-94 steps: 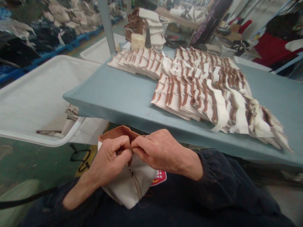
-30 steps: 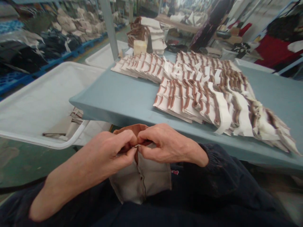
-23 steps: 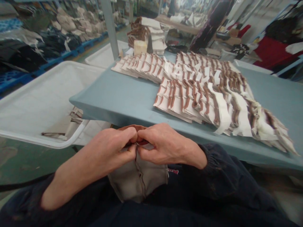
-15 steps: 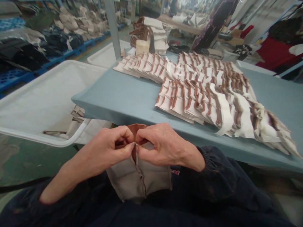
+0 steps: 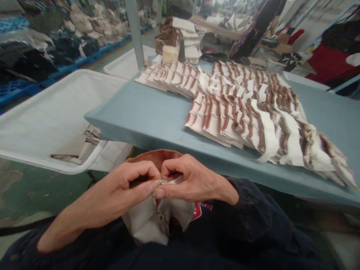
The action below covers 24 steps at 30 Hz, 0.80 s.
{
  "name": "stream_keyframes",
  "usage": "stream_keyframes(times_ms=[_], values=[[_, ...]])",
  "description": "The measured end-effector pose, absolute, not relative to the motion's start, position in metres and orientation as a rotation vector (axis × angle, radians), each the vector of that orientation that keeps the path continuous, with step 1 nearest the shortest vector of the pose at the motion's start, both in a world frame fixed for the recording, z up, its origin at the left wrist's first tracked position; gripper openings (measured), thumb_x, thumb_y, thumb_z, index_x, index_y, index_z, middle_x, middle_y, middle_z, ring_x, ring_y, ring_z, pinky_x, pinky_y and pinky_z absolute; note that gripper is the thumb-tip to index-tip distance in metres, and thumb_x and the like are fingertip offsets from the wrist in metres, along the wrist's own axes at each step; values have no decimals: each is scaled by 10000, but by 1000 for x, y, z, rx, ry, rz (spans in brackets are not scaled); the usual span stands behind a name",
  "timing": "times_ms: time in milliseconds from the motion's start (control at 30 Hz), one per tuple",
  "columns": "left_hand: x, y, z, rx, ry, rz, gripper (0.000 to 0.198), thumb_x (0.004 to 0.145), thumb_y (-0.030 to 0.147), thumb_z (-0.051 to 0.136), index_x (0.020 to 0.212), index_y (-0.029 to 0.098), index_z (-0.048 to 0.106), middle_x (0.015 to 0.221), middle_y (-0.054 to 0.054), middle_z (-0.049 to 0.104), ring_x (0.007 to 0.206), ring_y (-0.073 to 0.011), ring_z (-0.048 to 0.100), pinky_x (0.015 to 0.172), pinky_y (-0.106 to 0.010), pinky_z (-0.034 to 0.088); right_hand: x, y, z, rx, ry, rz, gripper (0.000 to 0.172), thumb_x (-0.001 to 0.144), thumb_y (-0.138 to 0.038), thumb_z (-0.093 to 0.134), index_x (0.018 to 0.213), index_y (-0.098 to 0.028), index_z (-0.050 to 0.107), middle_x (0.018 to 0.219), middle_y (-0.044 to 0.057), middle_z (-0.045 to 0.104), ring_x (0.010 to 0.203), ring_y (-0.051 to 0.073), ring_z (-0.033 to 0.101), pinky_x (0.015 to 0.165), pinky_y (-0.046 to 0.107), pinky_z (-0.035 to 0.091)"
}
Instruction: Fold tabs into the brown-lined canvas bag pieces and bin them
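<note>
A sewn fabric piece (image 5: pixel 146 223), pale grey-beige with a brown band along its upper edge, hangs in front of my body. My left hand (image 5: pixel 126 183) pinches its seam edge between thumb and forefinger. Right beside it, my right hand (image 5: pixel 188 178) pinches the same edge, the two thumb tips nearly touching. The brown band arches open behind my fingers. Below the hands the seam runs down the middle of the piece, and its lower part is folded. What lies exactly between the fingertips is mostly hidden.
Rows of similar folded pieces (image 5: pixel 216 116), some with white strips (image 5: pixel 266 129), lie on the blue-grey table (image 5: pixel 135 108). At left stands a white bin (image 5: pixel 42 116) holding a few pieces. A metal post (image 5: pixel 135 35) rises at the table's far left corner; stacked pieces (image 5: pixel 189 37) are behind.
Both hands have moved slightly down with the fabric piece. Its brown band has spread wider, and the lower part has become more crumpled. Both hands keep their pinch.
</note>
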State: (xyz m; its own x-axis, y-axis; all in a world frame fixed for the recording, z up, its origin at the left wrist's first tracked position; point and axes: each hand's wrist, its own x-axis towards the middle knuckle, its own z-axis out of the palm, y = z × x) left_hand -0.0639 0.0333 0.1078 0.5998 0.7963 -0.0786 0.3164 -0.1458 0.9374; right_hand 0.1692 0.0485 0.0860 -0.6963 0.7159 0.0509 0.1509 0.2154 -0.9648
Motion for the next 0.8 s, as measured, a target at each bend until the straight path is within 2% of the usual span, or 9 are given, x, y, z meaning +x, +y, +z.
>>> stream_keyframes(times_ms=[167, 300, 467, 633, 700, 800], values=[[-70, 31, 102, 1570, 745, 543, 324, 1093, 391, 714, 841, 194, 765, 780, 3, 771, 734, -147, 704, 681, -197, 544, 163, 43, 72, -663, -1666, 1944, 595, 906, -654, 895, 710, -205, 558, 638, -89, 453, 591, 81, 338, 545, 254, 258], [-67, 28, 104, 1470, 715, 566, 452, 1089, 564, 755, 828, 196, 788, 752, -13, 799, 716, -157, 729, 673, -217, 561, 155, 31, 74, -633, -1498, 2050, 629, 885, -634, 920, 670, -231, 488, 613, -90, 419, 577, 89, 324, 538, 262, 264], [-64, 20, 93, 1372, 762, 627, 585, 1031, 716, 758, 770, 192, 740, 670, -30, 774, 628, -167, 688, 602, -249, 527, 150, 20, 72, -644, -1525, 1907, 578, 948, -572, 818, 656, -254, 433, 624, -50, 431, 595, 130, 358, 570, 307, 335], [-54, 14, 76, 1337, 895, 750, 708, 929, 878, 743, 722, 206, 662, 593, 12, 601, 531, -139, 487, 492, -265, 372, 148, 15, 63, -683, -1598, 1665, 466, 1025, -521, 613, 685, -264, 425, 633, -25, 434, 594, 154, 381, 596, 340, 348], [-47, 14, 71, 1319, 907, 818, 708, 928, 878, 740, 712, 215, 621, 637, 17, 575, 556, -136, 459, 509, -269, 375, 147, 17, 59, -698, -1581, 1618, 484, 1035, -521, 586, 673, -265, 393, 637, -26, 404, 591, 151, 365, 597, 341, 340], [-38, 18, 70, 1343, 921, 949, 637, 989, 786, 733, 737, 215, 611, 773, -9, 631, 674, -157, 533, 601, -276, 453, 146, 23, 56, -764, -1577, 1544, 538, 1036, -568, 594, 661, -268, 351, 647, -30, 386, 601, 147, 344, 601, 334, 344]])
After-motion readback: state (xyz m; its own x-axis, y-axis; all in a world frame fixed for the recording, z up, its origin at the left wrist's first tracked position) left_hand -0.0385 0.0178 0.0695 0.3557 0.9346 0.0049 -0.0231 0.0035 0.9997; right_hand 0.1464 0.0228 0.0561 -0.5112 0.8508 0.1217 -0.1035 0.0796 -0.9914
